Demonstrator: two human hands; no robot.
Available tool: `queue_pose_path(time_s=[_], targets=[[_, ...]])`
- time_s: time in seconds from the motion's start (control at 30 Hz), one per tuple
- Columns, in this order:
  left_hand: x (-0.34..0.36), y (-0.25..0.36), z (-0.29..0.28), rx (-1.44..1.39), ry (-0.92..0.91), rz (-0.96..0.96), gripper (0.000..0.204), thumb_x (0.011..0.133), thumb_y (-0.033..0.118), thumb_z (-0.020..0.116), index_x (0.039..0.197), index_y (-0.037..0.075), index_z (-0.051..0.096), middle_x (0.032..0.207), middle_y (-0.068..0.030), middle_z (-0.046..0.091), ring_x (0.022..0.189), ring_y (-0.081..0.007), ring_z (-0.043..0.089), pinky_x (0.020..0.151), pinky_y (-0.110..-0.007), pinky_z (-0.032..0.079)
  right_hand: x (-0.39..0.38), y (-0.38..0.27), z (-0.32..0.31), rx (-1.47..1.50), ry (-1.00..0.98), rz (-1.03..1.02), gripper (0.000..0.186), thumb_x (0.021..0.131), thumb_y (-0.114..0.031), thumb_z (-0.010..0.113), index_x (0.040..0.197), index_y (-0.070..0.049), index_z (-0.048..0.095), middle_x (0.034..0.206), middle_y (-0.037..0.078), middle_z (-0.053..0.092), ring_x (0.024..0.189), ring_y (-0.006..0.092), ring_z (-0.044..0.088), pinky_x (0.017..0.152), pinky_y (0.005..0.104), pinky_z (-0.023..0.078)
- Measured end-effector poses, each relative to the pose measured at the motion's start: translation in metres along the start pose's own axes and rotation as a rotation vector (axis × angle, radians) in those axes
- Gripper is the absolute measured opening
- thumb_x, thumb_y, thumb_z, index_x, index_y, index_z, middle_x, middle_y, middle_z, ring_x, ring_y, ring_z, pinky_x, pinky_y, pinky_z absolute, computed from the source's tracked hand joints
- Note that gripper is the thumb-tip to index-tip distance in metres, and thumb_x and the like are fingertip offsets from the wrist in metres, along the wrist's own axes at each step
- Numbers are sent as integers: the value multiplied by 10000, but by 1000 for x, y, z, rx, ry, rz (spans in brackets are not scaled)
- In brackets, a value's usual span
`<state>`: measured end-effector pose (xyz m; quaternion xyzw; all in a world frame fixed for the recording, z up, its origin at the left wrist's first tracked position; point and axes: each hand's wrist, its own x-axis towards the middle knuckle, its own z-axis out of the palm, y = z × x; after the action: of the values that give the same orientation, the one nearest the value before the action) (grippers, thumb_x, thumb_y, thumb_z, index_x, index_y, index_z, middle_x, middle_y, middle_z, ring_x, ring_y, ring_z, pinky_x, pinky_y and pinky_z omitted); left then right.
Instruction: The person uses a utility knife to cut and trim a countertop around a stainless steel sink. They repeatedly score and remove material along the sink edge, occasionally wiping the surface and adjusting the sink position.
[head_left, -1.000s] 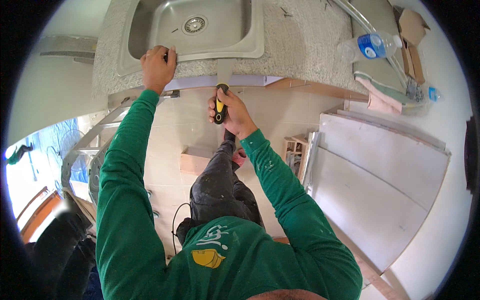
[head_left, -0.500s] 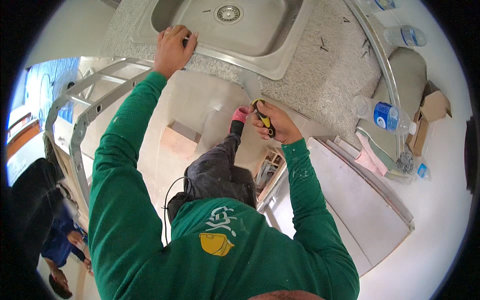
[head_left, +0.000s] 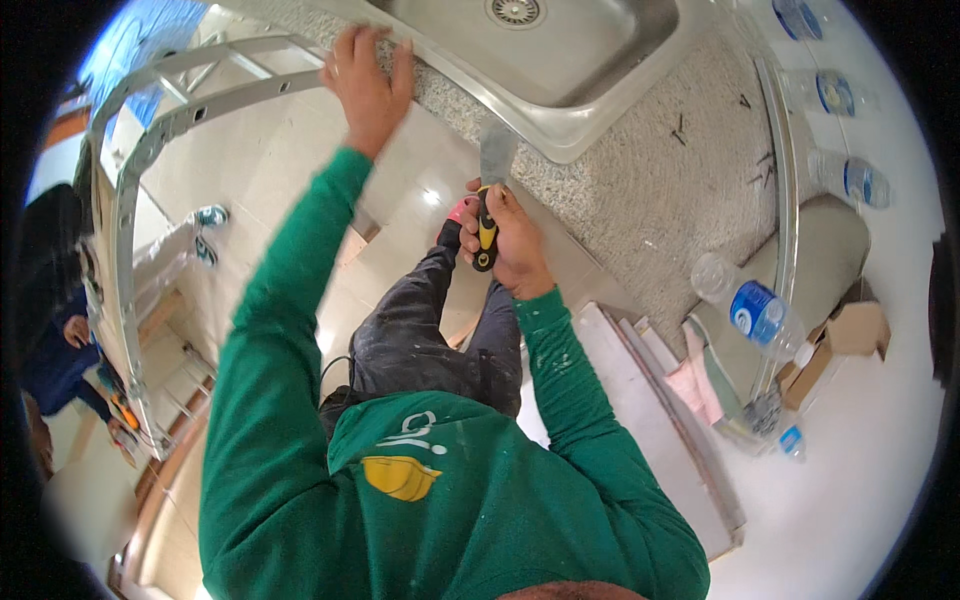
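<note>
My right hand is closed round the black-and-yellow handle of a putty knife. Its broad metal blade points up toward the front edge of the speckled stone countertop. Further left, my left hand is slightly blurred, thumb apart from the fingers, near the counter's edge. Nothing shows in it. A stainless steel sink is set into the counter beyond both hands, its near corner just right of the blade.
Dark screws lie on the counter. Along the right stand plastic bottles, a cardboard box and a pale pink cloth. An aluminium ladder stands left; beyond it, another person's dark-blue sleeve shows. White panels lean below the counter.
My left hand has come away from the sink's rim. The putty knife has turned more upright in my right hand. My view has shifted, bringing more of the left side into sight.
</note>
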<state>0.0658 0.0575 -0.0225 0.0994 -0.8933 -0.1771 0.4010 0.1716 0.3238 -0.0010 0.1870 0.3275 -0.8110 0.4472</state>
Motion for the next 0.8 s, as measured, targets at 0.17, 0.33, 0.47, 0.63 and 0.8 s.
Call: queue_pose_path(time_s=[0.17,0.33,0.47,0.63,0.8], targets=[[-102,136,-67,-658,-544,-995,456,1084,396,645,917,-27,661,715,-74,598,691,-155,580,629,-370,478,-17,-27,-14,-231,53,64,344,1149,-453,505,1196,-116,558,771,18,567,548,123,556,453,295,453],[-122,182,-58,-822,-615,-1229,559,1115,492,549,991,-47,633,678,-66,570,685,-147,563,637,-357,480,-22,-34,-24,-341,57,101,375,1139,-462,529,1233,-104,592,824,18,610,575,121,591,464,295,480],[-146,188,-67,-683,-741,-1154,541,1115,448,547,925,-45,661,705,-103,625,677,-158,600,642,-388,500,-41,-11,-34,-408,203,71,410,1148,-451,513,1279,-72,596,937,34,649,679,127,647,515,299,528],[-142,214,-98,-649,-526,-1107,553,1112,412,541,866,-72,649,691,-192,628,658,-271,647,630,-468,490,-73,-26,-25,-519,89,153,428,1165,-356,484,1442,-34,538,992,39,664,736,122,663,580,282,550],[-95,175,-71,-470,-410,-1003,505,1088,387,544,955,-85,662,747,-302,635,708,-431,682,655,-519,491,-42,-72,20,-558,-84,136,353,1163,-348,458,1385,-85,532,848,47,623,585,154,599,472,317,491]])
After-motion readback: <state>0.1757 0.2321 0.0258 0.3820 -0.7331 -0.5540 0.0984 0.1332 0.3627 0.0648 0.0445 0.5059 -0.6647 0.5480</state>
